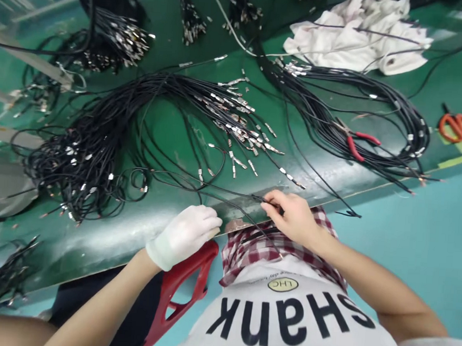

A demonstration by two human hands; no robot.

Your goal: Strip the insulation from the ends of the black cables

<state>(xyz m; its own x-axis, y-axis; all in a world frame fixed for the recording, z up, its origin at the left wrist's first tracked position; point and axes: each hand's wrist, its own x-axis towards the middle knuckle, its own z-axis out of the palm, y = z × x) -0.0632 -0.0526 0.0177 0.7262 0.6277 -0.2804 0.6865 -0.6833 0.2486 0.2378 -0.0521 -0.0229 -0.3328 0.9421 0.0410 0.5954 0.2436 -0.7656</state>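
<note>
My right hand (289, 214), bare, pinches a black wire (253, 196) between thumb and fingers at the table's front edge. My left hand (187, 236) wears a white glove and rests at the same edge with its fingers curled together; what lies inside them is hidden. A thin black wire runs down to its knuckles from the table. Another loose wire end hangs past the edge onto the checked cloth at my lap. Beyond my hands, a large bundle of black wires (142, 90) spreads its metal terminals (242, 126) towards the right.
A second, looped wire bundle (394, 100) lies right, with red-handled pliers (355, 142) on it. Orange-handled scissors (459, 127) lie at the far right. White cloths (359, 37) are heaped at the back. More terminal wires (121, 39) sit back left. A red stool (183, 291) stands below the edge.
</note>
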